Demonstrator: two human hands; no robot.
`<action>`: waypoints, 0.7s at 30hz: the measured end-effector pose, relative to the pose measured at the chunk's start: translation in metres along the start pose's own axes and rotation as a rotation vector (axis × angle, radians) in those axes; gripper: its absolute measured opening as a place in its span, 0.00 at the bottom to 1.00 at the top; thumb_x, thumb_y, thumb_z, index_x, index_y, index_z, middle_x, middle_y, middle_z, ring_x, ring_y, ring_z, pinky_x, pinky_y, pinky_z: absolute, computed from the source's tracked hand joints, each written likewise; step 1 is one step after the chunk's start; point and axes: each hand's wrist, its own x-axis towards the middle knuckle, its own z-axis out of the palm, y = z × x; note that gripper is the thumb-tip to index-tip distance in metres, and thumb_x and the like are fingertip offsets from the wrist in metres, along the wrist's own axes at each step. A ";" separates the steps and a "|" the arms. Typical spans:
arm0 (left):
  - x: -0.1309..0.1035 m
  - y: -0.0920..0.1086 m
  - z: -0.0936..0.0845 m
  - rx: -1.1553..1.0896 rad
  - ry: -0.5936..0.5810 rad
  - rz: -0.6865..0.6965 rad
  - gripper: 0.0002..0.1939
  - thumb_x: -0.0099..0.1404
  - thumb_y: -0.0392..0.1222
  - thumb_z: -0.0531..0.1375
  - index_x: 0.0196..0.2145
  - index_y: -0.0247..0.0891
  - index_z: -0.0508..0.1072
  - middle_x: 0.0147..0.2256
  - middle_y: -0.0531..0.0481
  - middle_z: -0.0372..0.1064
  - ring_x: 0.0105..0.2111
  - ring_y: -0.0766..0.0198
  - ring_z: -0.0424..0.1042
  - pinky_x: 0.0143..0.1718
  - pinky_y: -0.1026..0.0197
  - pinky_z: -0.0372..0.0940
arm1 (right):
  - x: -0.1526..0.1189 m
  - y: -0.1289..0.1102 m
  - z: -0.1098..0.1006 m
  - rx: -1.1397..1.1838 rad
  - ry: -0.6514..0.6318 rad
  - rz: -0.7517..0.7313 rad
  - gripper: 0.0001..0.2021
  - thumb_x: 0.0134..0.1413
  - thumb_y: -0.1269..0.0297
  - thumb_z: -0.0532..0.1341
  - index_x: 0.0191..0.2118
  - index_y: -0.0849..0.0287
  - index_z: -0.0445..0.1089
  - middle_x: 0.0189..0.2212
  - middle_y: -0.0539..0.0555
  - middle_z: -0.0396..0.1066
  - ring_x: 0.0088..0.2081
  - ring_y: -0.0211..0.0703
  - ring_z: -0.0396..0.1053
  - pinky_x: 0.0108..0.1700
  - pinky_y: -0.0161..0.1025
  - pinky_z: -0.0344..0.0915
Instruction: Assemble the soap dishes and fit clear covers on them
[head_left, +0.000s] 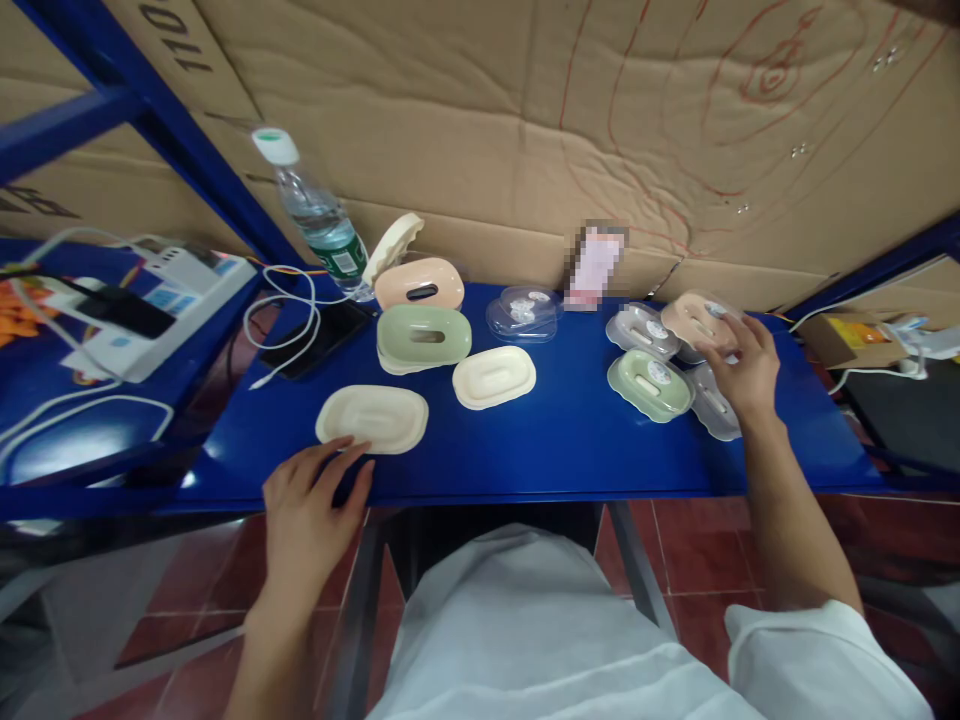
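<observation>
My left hand (319,510) lies at the table's front edge with its fingers apart, the fingertips at the near rim of a cream oval tray (375,416). On the right, my right hand (744,368) grips the near right side of a peach oval box with a clear cover (694,318). Around that box sit a green covered box (649,384), a whitish covered box (642,332) and a clear-covered one (712,402) partly under my hand. A smaller cream oval piece (494,377) rests mid-table. Behind it are a green open oval box (424,336) and a peach one (420,287).
Clear plastic covers (523,314) lie near the cardboard wall (465,120), beside a propped phone (595,265). At the back left, a cream piece (395,247) leans near a water bottle (322,220). A white cable (294,318) crosses a dark phone-like slab (319,340). Blue posts flank the table.
</observation>
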 end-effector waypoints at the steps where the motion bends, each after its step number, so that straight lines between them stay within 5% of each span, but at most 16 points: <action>1: -0.003 0.006 0.000 -0.003 0.009 0.032 0.12 0.74 0.42 0.63 0.54 0.46 0.78 0.52 0.42 0.79 0.53 0.45 0.77 0.57 0.39 0.69 | 0.003 0.002 0.003 -0.011 -0.041 -0.003 0.36 0.59 0.51 0.74 0.67 0.66 0.73 0.68 0.79 0.66 0.69 0.62 0.67 0.67 0.51 0.64; 4: -0.012 0.028 0.001 -0.025 -0.010 0.134 0.13 0.73 0.37 0.64 0.54 0.47 0.77 0.49 0.45 0.81 0.48 0.48 0.77 0.55 0.41 0.68 | -0.002 -0.012 0.002 -0.072 -0.022 -0.053 0.41 0.61 0.47 0.72 0.71 0.67 0.68 0.71 0.83 0.59 0.75 0.72 0.57 0.70 0.65 0.58; 6: -0.013 0.045 0.003 -0.055 -0.040 0.177 0.14 0.73 0.34 0.64 0.53 0.48 0.77 0.47 0.47 0.82 0.46 0.51 0.77 0.54 0.43 0.67 | -0.017 -0.041 -0.002 -0.049 0.057 -0.165 0.40 0.65 0.45 0.69 0.74 0.65 0.64 0.73 0.81 0.57 0.77 0.74 0.51 0.72 0.73 0.52; 8: -0.011 0.063 0.008 -0.097 -0.069 0.212 0.15 0.73 0.32 0.63 0.52 0.47 0.78 0.46 0.49 0.82 0.45 0.53 0.78 0.54 0.45 0.67 | -0.039 -0.086 -0.003 0.084 0.055 -0.372 0.34 0.73 0.50 0.62 0.75 0.61 0.60 0.73 0.74 0.60 0.76 0.67 0.54 0.74 0.70 0.53; 11: -0.006 0.087 0.017 -0.154 -0.124 0.298 0.16 0.73 0.30 0.63 0.53 0.46 0.78 0.46 0.50 0.82 0.46 0.56 0.78 0.57 0.46 0.67 | -0.075 -0.163 0.008 0.292 -0.252 -0.746 0.27 0.76 0.57 0.58 0.75 0.51 0.60 0.72 0.62 0.65 0.75 0.58 0.60 0.74 0.64 0.59; 14: -0.004 0.099 0.021 -0.176 -0.168 0.370 0.16 0.74 0.31 0.63 0.55 0.46 0.77 0.48 0.48 0.81 0.48 0.56 0.79 0.61 0.45 0.66 | -0.096 -0.218 0.032 0.339 -0.443 -0.940 0.27 0.76 0.59 0.59 0.75 0.49 0.60 0.75 0.58 0.61 0.77 0.58 0.55 0.76 0.65 0.56; 17: -0.001 0.097 0.023 -0.160 -0.137 0.313 0.18 0.74 0.36 0.65 0.59 0.46 0.75 0.53 0.42 0.78 0.54 0.51 0.77 0.61 0.41 0.68 | -0.099 -0.237 0.055 0.350 -0.486 -0.964 0.23 0.76 0.60 0.60 0.71 0.53 0.68 0.70 0.59 0.69 0.72 0.58 0.65 0.73 0.63 0.61; 21: 0.004 0.085 0.026 -0.190 -0.121 0.157 0.28 0.74 0.43 0.67 0.68 0.44 0.67 0.62 0.34 0.70 0.63 0.45 0.72 0.61 0.42 0.72 | -0.101 -0.233 0.062 0.377 -0.466 -0.897 0.14 0.77 0.62 0.58 0.57 0.53 0.80 0.54 0.58 0.82 0.55 0.52 0.78 0.58 0.52 0.71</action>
